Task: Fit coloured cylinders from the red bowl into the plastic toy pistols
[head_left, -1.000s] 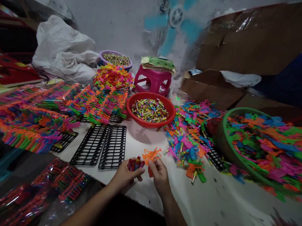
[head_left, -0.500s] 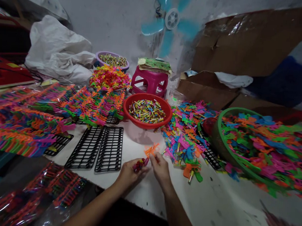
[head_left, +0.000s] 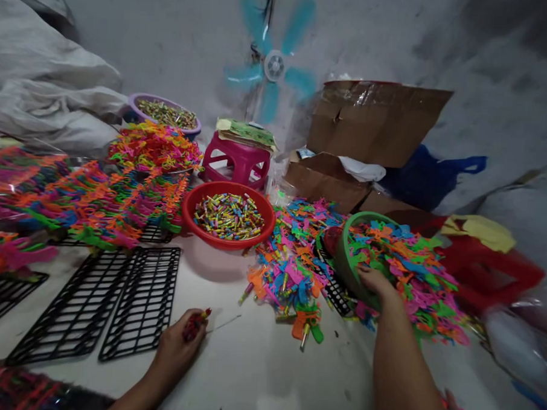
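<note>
My left hand (head_left: pixel 179 345) is closed around a small bunch of dark red pieces (head_left: pixel 193 327) with a bit of yellow, just above the white table (head_left: pixel 230 372). A thin straight line, perhaps a wire, extends right from beside its fingers. My right hand (head_left: pixel 376 283) is at the near left rim of the green basket (head_left: pixel 350 257), its visible fingers stretched out and the others hidden. Piled in that basket are flat plastic pieces (head_left: pixel 402 253) in orange, green, pink and blue. A loose heap of similar pieces (head_left: pixel 293 266) lies between my hands.
Behind the hands stands a red bowl (head_left: pixel 226 244) of small yellow-banded tubes. Black grid racks (head_left: pixel 137 302) lie at left, near rows of coloured pieces (head_left: pixel 105 204). Farther back are a pink stool (head_left: pixel 239 164), a spinning fan (head_left: pixel 275 66) and cardboard boxes (head_left: pixel 372 121).
My right hand has left my left hand and moved right to the green basket. The orange piece it held is no longer visible. The view has turned right.
</note>
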{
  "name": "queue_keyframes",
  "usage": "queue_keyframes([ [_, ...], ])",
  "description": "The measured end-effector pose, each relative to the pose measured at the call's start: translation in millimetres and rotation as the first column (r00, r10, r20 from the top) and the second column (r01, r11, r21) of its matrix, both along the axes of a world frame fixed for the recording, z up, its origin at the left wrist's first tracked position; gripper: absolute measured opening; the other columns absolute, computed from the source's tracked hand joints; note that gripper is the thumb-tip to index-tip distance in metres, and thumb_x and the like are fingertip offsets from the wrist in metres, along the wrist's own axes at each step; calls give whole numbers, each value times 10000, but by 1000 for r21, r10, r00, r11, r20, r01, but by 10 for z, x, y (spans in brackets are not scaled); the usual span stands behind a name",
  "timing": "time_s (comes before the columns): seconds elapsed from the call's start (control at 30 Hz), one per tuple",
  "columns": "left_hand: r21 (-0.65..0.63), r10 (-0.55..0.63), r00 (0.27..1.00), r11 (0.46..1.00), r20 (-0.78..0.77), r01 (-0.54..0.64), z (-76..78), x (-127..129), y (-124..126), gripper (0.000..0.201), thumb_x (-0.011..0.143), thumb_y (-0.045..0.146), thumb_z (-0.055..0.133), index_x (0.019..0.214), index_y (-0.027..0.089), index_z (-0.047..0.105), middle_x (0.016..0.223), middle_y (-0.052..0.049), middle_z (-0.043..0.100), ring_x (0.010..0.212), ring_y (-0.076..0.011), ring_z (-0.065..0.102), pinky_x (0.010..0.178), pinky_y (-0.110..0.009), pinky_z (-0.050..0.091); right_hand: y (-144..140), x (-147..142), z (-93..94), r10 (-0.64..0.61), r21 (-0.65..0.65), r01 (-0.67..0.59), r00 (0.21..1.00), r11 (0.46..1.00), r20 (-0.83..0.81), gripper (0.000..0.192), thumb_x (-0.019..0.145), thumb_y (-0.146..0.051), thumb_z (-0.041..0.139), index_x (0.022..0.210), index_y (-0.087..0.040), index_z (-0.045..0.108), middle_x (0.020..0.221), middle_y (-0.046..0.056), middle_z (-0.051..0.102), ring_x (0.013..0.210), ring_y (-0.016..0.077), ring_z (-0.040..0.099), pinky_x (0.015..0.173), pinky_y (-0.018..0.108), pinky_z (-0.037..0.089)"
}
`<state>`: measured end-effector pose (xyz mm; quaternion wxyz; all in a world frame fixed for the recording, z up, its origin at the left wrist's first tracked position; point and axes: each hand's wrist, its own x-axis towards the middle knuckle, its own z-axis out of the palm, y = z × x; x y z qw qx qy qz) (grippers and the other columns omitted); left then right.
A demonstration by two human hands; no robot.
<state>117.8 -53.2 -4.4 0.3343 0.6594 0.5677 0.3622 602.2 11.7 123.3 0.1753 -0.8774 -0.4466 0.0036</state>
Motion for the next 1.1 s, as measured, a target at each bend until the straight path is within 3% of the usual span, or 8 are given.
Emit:
queue_keyframes([
  [0.17, 18, 16, 1000, 1000, -17, -15, -24, -1, 13, 202, 766, 371, 475, 890, 218, 518, 624, 47, 612, 518, -116, 564, 527, -192, 445, 32, 81, -57, -44, -11, 43, 991, 999, -129, 171, 556, -161, 611, 703, -157, 699, 512, 23, 619, 509, 164, 564, 543, 255, 422],
  [0.47, 53, -24, 998, 998, -57, 27, -29, -2, 4, 194, 770, 393, 466, 848, 228, 534, 587, 55, 593, 491, -113, 542, 499, -182, 435, -170, 206, 134, -98, 382, 222, 943, 897, -317, 307, 595, -197, 579, 882, -135, 668, 649, 57, 639, 530, 166, 566, 531, 290, 464],
  [0.73, 41, -32, 999, 999, -27, 33, -7, -11, 8, 202, 748, 394, 487, 849, 228, 545, 631, 43, 631, 517, -124, 569, 515, -194, 448, -243, 105, 301, 11, 731, 405, 871, 549, -491, 397, 627, -221, 505, 1000, -93, 546, 907, 62, 571, 642, 117, 542, 545, 274, 528],
  [0.87, 19, -32, 999, 999, -15, 32, 17, 3, 0, 189, 752, 368, 484, 852, 221, 546, 612, 43, 613, 522, -126, 561, 513, -199, 439, -244, -412, 393, 263, 812, 418, 797, 407, -543, 334, 569, -223, 574, 898, -164, 552, 821, -7, 551, 650, 98, 535, 593, 269, 534],
  [0.93, 10, -18, 1000, 1000, 11, 18, 54, 10, -16, 177, 760, 350, 476, 851, 216, 546, 632, 37, 617, 545, -128, 566, 529, -205, 440, -223, -915, 280, 465, 772, 429, 624, 468, -628, 307, 517, -206, 631, 815, -183, 561, 716, -36, 545, 596, 94, 534, 574, 273, 528],
  [0.97, 2, -13, 999, 1000, 30, 13, 74, 11, -24, 174, 764, 345, 472, 847, 212, 548, 643, 32, 622, 555, -130, 570, 539, -209, 442, -212, -1216, 169, 527, 729, 398, 508, 558, -681, 296, 510, -208, 648, 794, -187, 565, 688, -40, 551, 574, 94, 536, 564, 273, 523],
  [1.03, -13, 8, 997, 1000, 78, -7, 107, 11, -37, 181, 774, 344, 460, 837, 202, 553, 661, 17, 634, 579, -138, 581, 560, -222, 452, -201, -1858, -143, 531, 592, 236, 274, 771, -802, 284, 516, -215, 670, 786, -180, 589, 711, -11, 597, 572, 106, 558, 546, 259, 510],
  [1.1, -12, 30, 988, 1000, 151, -28, 121, 7, -44, 199, 777, 341, 460, 863, 192, 561, 749, -14, 661, 657, -154, 607, 618, -243, 472, -214, -2456, -507, 463, 472, 73, 112, 879, -879, 280, 551, -246, 661, 818, -175, 616, 754, 14, 627, 580, 124, 576, 528, 262, 499],
])
